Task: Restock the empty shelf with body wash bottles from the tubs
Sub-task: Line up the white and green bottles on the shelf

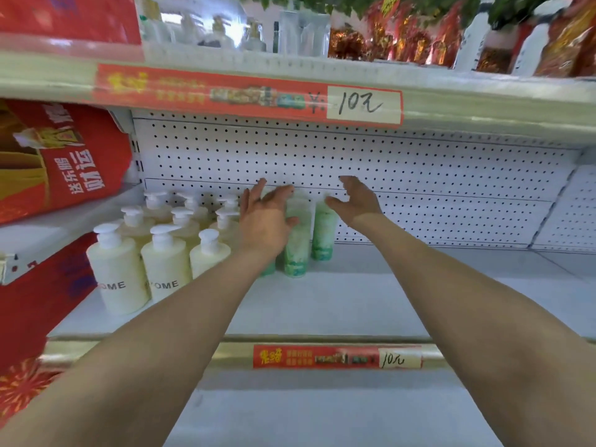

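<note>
Clock positions are read on the shelf (403, 301) floor as you face it, with 12 o'clock at the pegboard back panel (387, 162).

1. Stock: the green body wash bottles (297, 250) stand upright at 12 o'clock, close to the back panel. Two are plainly seen and a third is partly hidden behind your left wrist. The cream pump bottles (164, 253) fill 9 to 10 o'clock in tidy rows. From 1 round to 5 o'clock the floor is bare. The tubs are not in view.

2. Left hand (266, 221): the fingers are spread and nearly straight, gripping nothing. The hand lies over the upper part of the green bottles at their 9 o'clock side. Whether it touches them is uncertain because of blur.

3. Right hand (356, 201): it is loosely cupped and empty, just beside the top of the rightmost green bottle at its 3 o'clock side.

4. Judgement: your hands bracket the group from both sides, probably to square it up against the cream rows. The bottles were likely set deep so that later ones can fill forward towards the price strip (337, 357). Most of the shelf is yet to be stocked.
</note>
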The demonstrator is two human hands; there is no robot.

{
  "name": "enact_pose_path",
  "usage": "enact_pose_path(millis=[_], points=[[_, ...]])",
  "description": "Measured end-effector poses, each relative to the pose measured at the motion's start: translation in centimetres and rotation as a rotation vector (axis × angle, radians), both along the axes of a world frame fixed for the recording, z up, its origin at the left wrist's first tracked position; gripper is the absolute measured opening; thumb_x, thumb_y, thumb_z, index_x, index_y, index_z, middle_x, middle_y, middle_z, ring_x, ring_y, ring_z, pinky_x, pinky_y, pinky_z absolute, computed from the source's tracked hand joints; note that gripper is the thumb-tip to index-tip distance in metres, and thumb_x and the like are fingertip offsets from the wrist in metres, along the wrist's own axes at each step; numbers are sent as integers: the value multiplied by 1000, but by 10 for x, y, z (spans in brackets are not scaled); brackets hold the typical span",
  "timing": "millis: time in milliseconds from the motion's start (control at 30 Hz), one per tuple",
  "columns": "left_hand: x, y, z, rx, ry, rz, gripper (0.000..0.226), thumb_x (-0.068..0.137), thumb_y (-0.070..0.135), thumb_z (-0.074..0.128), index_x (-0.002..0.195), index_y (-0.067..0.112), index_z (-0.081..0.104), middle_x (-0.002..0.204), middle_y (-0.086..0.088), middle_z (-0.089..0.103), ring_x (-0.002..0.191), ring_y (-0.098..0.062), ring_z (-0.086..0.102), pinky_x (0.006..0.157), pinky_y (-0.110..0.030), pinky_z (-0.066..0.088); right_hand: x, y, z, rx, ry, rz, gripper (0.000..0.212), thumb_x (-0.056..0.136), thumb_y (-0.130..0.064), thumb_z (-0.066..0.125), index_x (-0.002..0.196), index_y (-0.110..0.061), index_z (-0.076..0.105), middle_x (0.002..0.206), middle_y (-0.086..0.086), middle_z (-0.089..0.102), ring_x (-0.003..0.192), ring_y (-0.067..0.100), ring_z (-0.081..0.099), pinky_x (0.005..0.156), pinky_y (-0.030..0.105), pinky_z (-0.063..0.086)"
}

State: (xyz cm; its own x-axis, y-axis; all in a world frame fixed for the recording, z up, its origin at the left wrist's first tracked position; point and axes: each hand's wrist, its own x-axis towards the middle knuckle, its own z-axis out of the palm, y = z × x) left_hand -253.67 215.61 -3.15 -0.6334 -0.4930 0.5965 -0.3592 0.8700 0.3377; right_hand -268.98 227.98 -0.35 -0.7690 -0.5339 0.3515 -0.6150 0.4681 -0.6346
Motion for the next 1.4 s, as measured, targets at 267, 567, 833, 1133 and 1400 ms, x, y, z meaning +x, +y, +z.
enact_pose_path(millis=[267, 567, 833, 1133, 1400], points=[[120, -12, 29, -27, 49, 93, 55, 96, 44, 50, 145, 19, 43, 138, -12, 58, 144, -29, 25, 116, -44, 22, 131, -10, 28, 132, 208, 6, 64, 95, -47, 58, 149, -20, 38, 142, 10, 48, 132, 28, 45, 95, 33, 42], [274, -45, 10, 52, -43, 247, 49, 98, 49, 36, 132, 18, 54, 136, -11, 56, 136, -32, 34, 112, -46, 26, 288, -40, 6, 96, 129, 124, 59, 97, -45, 54, 147, -16, 44, 148, 10, 46, 135, 29, 45, 101, 33, 39], [382, -70, -61, 167, -161, 327, 51, 98, 46, 40, 140, 17, 49, 144, -11, 50, 142, -32, 28, 117, -46, 19, 393, -67, -60, 183, -30, 248, 62, 96, -47, 54, 148, -17, 41, 152, 6, 43, 136, 26, 44, 109, 38, 40], [468, -100, -199, 513, -442, 322, 60, 96, 54, 35, 130, 7, 50, 124, -23, 62, 118, -41, 54, 102, -44, 40, 454, -83, -182, 409, -279, 307, 49, 97, -33, 57, 138, -6, 54, 142, 13, 55, 130, 29, 51, 103, 34, 40], [489, -99, -304, 915, -634, 306, 65, 100, 49, 43, 145, 3, 38, 149, -18, 43, 135, -33, 43, 107, -36, 35, 464, -94, -323, 700, -676, 302, 27, 97, -39, 54, 107, -15, 61, 106, 7, 59, 103, 27, 60, 76, 25, 39]])
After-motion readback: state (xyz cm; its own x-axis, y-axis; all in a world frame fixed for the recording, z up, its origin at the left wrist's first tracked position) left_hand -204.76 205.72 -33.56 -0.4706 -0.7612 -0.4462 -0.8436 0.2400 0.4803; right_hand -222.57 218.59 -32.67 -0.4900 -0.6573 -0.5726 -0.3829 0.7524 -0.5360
